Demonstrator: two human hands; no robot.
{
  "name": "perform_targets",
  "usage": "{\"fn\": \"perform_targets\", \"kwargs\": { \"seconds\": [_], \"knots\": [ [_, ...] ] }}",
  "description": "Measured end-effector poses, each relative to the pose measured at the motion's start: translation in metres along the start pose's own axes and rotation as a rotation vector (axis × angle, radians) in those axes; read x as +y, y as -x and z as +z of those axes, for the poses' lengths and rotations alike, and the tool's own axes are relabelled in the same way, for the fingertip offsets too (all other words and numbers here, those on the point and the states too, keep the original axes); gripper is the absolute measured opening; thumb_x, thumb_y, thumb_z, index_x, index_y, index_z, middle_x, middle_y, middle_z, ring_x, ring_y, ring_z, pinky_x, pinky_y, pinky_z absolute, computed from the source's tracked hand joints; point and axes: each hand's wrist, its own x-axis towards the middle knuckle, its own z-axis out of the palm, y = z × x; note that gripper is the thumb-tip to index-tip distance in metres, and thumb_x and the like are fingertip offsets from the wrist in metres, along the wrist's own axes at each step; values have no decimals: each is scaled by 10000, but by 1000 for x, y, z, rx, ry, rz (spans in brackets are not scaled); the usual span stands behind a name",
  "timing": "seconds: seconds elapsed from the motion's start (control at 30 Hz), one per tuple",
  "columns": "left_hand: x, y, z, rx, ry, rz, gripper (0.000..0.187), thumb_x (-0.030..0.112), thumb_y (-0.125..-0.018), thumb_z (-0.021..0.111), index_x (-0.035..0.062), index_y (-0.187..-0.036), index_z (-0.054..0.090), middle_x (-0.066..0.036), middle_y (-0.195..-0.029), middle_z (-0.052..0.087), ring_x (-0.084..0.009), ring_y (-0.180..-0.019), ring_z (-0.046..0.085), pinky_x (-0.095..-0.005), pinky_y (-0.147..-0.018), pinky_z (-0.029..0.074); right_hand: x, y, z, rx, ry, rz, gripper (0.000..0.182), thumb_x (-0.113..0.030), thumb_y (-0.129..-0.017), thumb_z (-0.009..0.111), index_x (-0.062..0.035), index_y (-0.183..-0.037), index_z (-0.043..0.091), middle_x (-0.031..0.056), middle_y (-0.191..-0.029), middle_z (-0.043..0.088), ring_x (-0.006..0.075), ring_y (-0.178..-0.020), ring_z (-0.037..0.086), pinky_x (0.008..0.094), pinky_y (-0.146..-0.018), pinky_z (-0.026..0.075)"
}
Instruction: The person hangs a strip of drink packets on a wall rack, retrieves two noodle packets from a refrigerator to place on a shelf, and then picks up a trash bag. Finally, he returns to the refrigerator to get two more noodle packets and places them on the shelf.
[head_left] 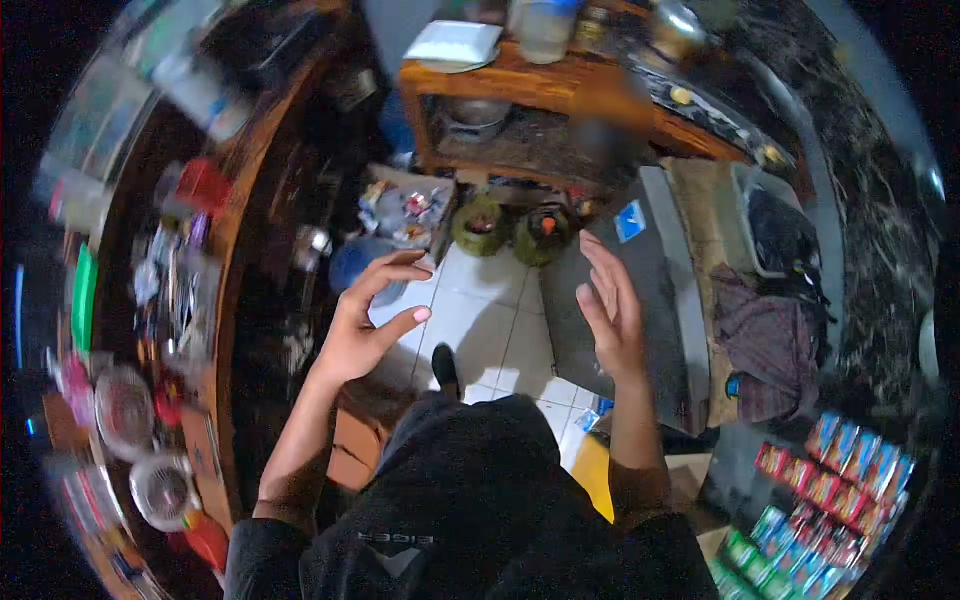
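My left hand (365, 322) is raised in the air over the tiled floor (482, 290), thumb and fingers apart and holding nothing. A blue round container (352, 262) stands on the floor behind its fingers. Across from it, my right hand (614, 315) is also raised, fingers stretched upward and nothing in them. It is nearest to a large grey box (585, 330) with a blue label (630, 222). Ahead, between my two hands, two round green objects (480, 226) with darker middles sit on the floor.
A wooden table (520, 75) stands ahead, with a white flat object (455, 43) on top. An open box of crumpled wrappers (410, 205) is beside it. Cluttered shelves (250, 190) line the left. On the right lie a dark checked cloth (765, 345) and colourful sachets (835, 475).
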Motion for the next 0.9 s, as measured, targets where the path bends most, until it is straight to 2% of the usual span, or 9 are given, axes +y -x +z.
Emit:
{"fn": "perform_targets", "kwargs": {
  "seconds": [0.27, 0.3, 0.37, 0.47, 0.53, 0.67, 0.73, 0.83, 0.9],
  "knots": [
    [14, -177, 64, -487, -105, 208, 392, 86, -788, 747, 69, -1154, 610, -132, -1185, 592, -244, -1123, 571, -349, -960, 437, 19, -6, -50, 523, 186, 116, 522, -270, -906, 643, -43, -1339, 462, 143, -1381, 478, 244, -1206, 509, 397, -999, 396],
    [10, -190, 83, -529, -64, 194, 399, 83, -784, 747, 60, -1157, 606, -144, -1175, 598, -254, -1129, 570, -356, -969, 435, 26, -3, -59, 597, 254, 120, 565, -354, -901, 637, -37, -1334, 460, 193, -1359, 485, 306, -1168, 538, 417, -966, 426],
    [3, -223, 119, -586, -72, 268, 413, 84, -779, 747, 47, -1163, 599, -161, -1171, 605, -281, -1145, 566, -374, -988, 426, 34, 0, -71, 685, 449, 205, 583, -373, -904, 628, -33, -1344, 450, 201, -1372, 471, 319, -1212, 510, 408, -997, 407],
    [17, -263, 169, -673, -187, 644, 480, 113, -765, 760, 52, -1199, 566, -179, -1262, 565, -351, -1173, 543, -415, -1005, 420, 50, 7, -79, 730, 729, 358, 663, -473, -887, 613, -27, -1348, 443, 245, -1395, 433, 397, -1285, 438, 429, -1066, 356],
    [17, -286, 194, -780, -266, 669, 505, 173, -776, 758, 52, -1220, 551, -185, -1275, 551, -368, -1191, 520, -444, -1014, 406, 54, 5, -74, 751, 738, 496, 704, -519, -889, 580, -43, -1381, 414, 252, -1442, 374, 400, -1320, 398, 442, -1085, 340],
    [-3, -317, 230, -844, -405, 828, 516, 241, -789, 747, 59, -1227, 545, -188, -1280, 540, -377, -1210, 496, -465, -1021, 387, 63, -3, -52, 877, 849, 526, 747, -526, -881, 571, -77, -1436, 352, 201, -1490, 332, 396, -1246, 478, 452, -1024, 407],
    [-27, -337, 245, -986, -330, 729, 535, 328, -794, 735, 61, -1218, 547, -187, -1257, 535, -379, -1212, 477, -476, -1014, 377, 65, -6, -40, 924, 895, 590, 759, -520, -876, 574, -89, -1453, 331, 169, -1508, 321, 389, -1187, 539, 457, -978, 448],
    [-28, -360, 252, -1058, -358, 981, 547, 373, -797, 725, 84, -1224, 543, -149, -1228, 523, -361, -1188, 469, -475, -994, 385, 66, -19, -24, 1003, 958, 704, 739, -486, -870, 579, -106, -1457, 337, 60, -1536, 310, 356, -935, 663, 459, -799, 520],
    [-22, -369, 250, -1095, -361, 1043, 551, 377, -796, 725, 93, -1229, 538, -140, -1225, 513, -355, -1184, 465, -476, -990, 385, 75, -32, -16, 1085, 980, 758, 766, -511, -873, 554, -104, -1470, 299, 54, -1549, 277, 362, -916, 666, 466, -789, 529]
  ]
}}
